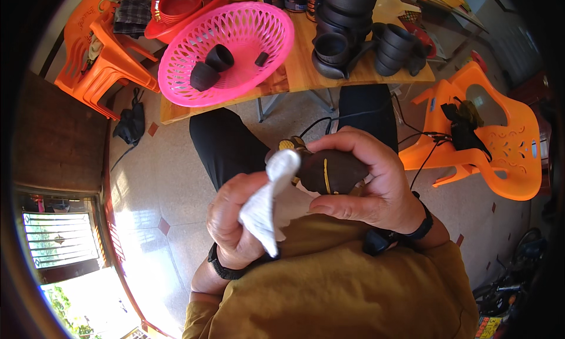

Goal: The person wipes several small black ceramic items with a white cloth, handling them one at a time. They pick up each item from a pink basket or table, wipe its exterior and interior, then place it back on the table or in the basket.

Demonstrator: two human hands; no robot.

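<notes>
My right hand (375,180) grips a dark brown figurine (337,171) with yellow-gold markings, the thumb below and the fingers above it. A yellow textured patch shows at its far left end. Pinched in my left hand (236,213) is a crumpled white tissue or cloth (265,211). One rounded tip of the white material stands up in front of the figurine and covers part of it. Whether the tissue touches the figurine there, I cannot tell. Both hands are over my lap.
A pink plastic basket (240,89) on the wooden table (304,69) holds two black cups (220,58) and a small dark piece (261,59). Stacked black cups (393,50) and pots (348,16) stand right of it. Orange chairs (507,158) flank me; black cables (419,131) hang at right.
</notes>
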